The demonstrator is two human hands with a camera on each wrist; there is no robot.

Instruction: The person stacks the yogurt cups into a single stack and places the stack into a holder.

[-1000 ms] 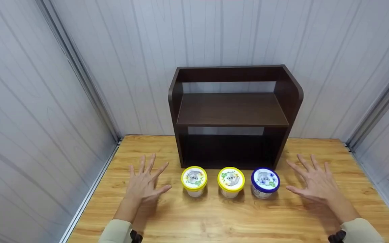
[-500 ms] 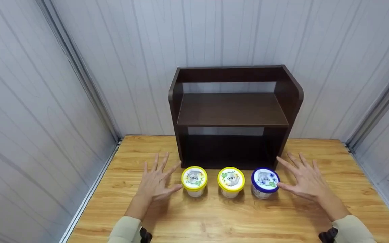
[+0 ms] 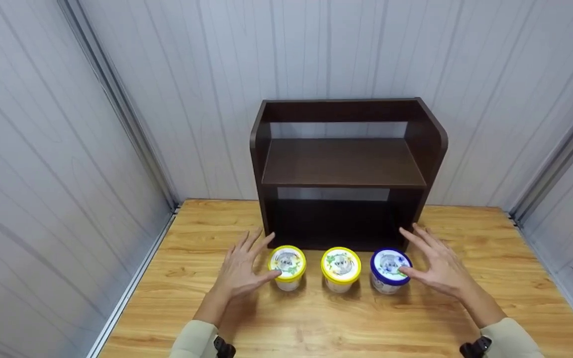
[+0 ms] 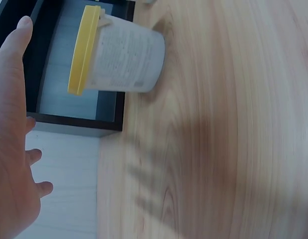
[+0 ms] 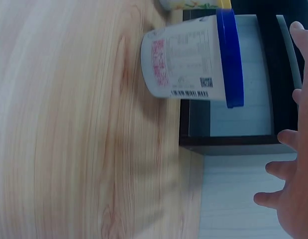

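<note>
Midway between the counter's (image 3: 326,325) left and right edges, a left yellow-lidded tub (image 3: 289,261), a middle yellow-lidded tub (image 3: 340,266) and a blue-lidded tub (image 3: 385,268) stand upright before the shelf unit (image 3: 343,161), long axes vertical, lids facing up. The left hand (image 3: 239,269) and right hand (image 3: 440,267) hover beside the outer tubs, each grip spread wide, holding nothing.
</note>
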